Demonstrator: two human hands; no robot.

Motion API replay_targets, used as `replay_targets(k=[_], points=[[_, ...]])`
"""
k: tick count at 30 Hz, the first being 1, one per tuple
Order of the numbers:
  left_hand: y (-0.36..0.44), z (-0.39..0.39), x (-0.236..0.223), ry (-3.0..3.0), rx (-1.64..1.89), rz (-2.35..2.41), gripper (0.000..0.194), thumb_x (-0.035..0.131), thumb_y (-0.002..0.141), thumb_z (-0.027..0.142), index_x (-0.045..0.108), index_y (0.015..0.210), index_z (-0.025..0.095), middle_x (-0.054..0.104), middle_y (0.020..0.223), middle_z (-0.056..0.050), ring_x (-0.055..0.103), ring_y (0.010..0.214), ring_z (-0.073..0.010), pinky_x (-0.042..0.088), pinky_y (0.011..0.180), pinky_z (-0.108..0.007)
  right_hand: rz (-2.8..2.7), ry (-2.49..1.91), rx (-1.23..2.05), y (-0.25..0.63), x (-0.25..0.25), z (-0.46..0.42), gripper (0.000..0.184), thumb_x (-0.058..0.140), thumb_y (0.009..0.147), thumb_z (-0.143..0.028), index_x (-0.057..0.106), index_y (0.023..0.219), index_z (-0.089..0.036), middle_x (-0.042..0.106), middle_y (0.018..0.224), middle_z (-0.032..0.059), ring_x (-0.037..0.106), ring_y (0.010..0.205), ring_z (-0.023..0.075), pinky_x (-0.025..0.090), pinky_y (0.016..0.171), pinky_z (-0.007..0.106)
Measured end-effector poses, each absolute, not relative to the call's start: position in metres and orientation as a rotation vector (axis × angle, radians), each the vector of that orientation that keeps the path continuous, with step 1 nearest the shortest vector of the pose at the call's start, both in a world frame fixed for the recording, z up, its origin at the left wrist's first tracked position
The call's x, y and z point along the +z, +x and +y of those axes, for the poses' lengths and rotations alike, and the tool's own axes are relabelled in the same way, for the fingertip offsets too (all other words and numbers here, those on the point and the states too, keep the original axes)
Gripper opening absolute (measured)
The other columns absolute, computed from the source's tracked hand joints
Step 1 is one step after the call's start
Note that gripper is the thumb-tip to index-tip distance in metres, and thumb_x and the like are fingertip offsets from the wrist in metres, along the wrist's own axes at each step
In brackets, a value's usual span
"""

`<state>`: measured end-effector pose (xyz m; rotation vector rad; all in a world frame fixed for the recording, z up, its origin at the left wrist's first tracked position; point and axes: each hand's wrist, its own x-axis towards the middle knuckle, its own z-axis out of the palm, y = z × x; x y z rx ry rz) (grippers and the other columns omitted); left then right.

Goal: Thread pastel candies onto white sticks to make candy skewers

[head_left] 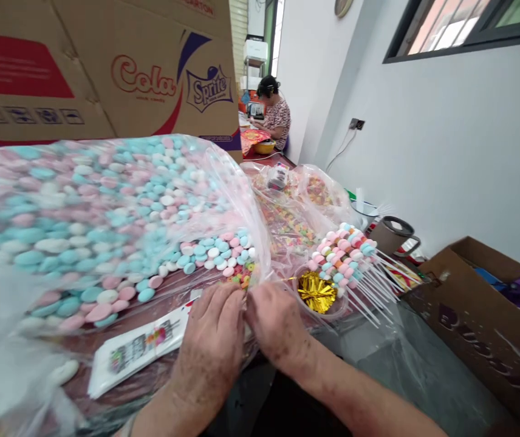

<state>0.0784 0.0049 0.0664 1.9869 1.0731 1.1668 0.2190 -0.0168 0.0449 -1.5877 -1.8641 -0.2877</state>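
My left hand (217, 340) and my right hand (278, 325) meet at the table's near edge, both with curled fingers pressed together. What they pinch between them is hidden by the fingers. A thin gold strip (287, 279) shows just past my right hand. Beside my left hand lies a stack of white printed packets (139, 349). Beyond my hands are small ring-shaped candies (242, 274) and loose pastel candies (217, 250). To the right, a round tub (335, 308) contains gold twist ties (317, 291), next to a bundle of candy skewers (344, 255) on white sticks.
A large clear bag of pastel candies (105, 200) fills the left, before a tall carton (150, 36). Bagged colourful candies (287, 224) lie further back. At right are a mug (392, 235) and an open cardboard box (478, 328). Another person (278, 118) sits in the background.
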Motion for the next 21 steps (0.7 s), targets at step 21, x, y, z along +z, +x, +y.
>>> replay_targets(k=[21], points=[[0.019,-0.014,0.086,0.985,0.868,0.928,0.019,0.065,0.083,0.038,0.071,0.088,0.021,0.070,0.087,-0.004,0.061,0.081,-0.0179,0.047,0.077,-0.026,-1.305,-1.123,1.042,0.155,0.058,-0.046,0.014,0.053,0.083,-0.023,0.056,0.070,-0.019,0.051,0.063,-0.0033,0.044,0.055,0.0096,0.040,0.053,0.021]])
